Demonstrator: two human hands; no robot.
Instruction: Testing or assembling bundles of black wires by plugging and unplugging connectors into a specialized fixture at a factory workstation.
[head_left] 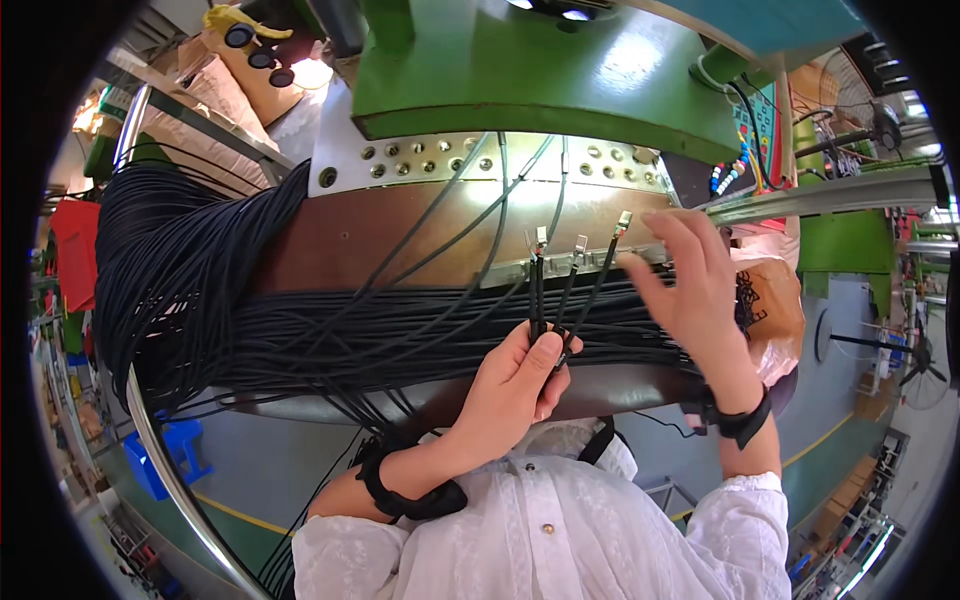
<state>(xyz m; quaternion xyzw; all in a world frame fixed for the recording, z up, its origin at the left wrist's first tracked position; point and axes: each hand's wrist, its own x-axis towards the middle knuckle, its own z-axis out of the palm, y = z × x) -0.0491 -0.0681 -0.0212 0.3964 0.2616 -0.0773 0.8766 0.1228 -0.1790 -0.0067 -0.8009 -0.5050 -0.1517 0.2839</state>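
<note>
Left hand (525,372): fingers closed around several black cables (567,293), held upright over the near side of the bench (335,240). Their metal plugs (624,221) stand clear above the grip, fanned apart. Right hand (692,282): fingers spread and holding nothing, thumb and forefinger just beside the rightmost plug; contact cannot be confirmed.

Handling, as judged: the left grip should stay firm but low on the jackets, so the ends remain separate and readable. The right fingers would do best to take one cable at a time by its jacket, sparing the thin bare wires near the tips. Slack should be kept from snagging in the pile.

Surface: a thick pile of black cable (450,335) lies along the bench's near side, bunched high at left. Grey leads (437,220) cross the brown top toward a drilled steel plate (400,160) beneath a green machine (540,85). A brown package (775,312) sits at the right end.

Room: blue stool (165,457) on the floor at left; fan (921,362) at right.
</note>
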